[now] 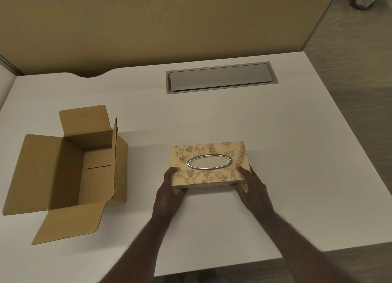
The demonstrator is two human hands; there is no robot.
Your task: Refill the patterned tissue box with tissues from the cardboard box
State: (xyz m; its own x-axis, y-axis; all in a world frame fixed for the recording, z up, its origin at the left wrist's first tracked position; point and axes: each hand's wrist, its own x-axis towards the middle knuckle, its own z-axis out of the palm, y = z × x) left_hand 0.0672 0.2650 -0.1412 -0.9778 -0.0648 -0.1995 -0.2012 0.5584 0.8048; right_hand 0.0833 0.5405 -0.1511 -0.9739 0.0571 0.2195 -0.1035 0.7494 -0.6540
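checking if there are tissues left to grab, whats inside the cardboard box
The cardboard box lies open, flaps spread. Its visible interior shows only bare cardboard walls and floor; no tissues appear. The near-left inner corner is shadowed, so that part is uncertain.

Gold floral-patterned rectangular tissue box (209, 164): smooth, faint sheen; possibly lacquered wood.
Oval silver opening rim (210, 161): shiny metal.
Open brown cardboard box (63, 170): matt corrugated paperboard.
White table (286, 155): smooth, matt.
Grey rectangular cable hatch (220, 78): matt, brushed-looking metal.
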